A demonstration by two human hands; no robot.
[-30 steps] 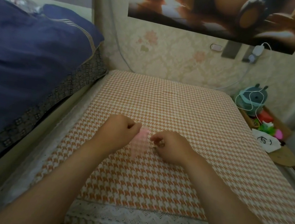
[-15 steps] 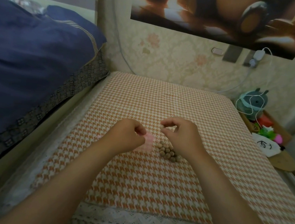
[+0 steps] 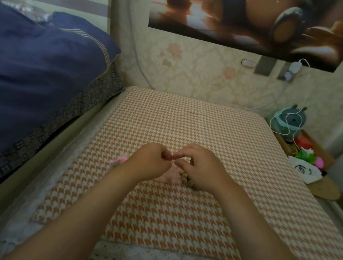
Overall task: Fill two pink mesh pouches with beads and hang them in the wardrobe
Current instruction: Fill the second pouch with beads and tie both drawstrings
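Observation:
A pink mesh pouch (image 3: 171, 173) lies on the orange houndstooth cushion (image 3: 188, 123), mostly hidden under my hands. My left hand (image 3: 152, 162) is pinched on its top edge. My right hand (image 3: 202, 167) meets it fingertip to fingertip just above the pouch. Its thumb and forefinger are pinched on a small bead that I can barely make out. A little heap of brown beads (image 3: 186, 179) lies on the cushion beneath my right palm. A second pink pouch (image 3: 120, 159) peeks out to the left of my left wrist.
A dark blue quilt (image 3: 34, 71) is piled on the bed to the left. To the right of the cushion stand a plush toy (image 3: 289, 122) wrapped in white cable, small colourful items (image 3: 310, 158) and a white drawstring bag (image 3: 305, 170). A wallpapered wall with a poster closes the back.
My right hand lifted off the bead heap and moved left to meet my left hand's fingertips over the pouch. A second pink pouch has come into sight to the left.

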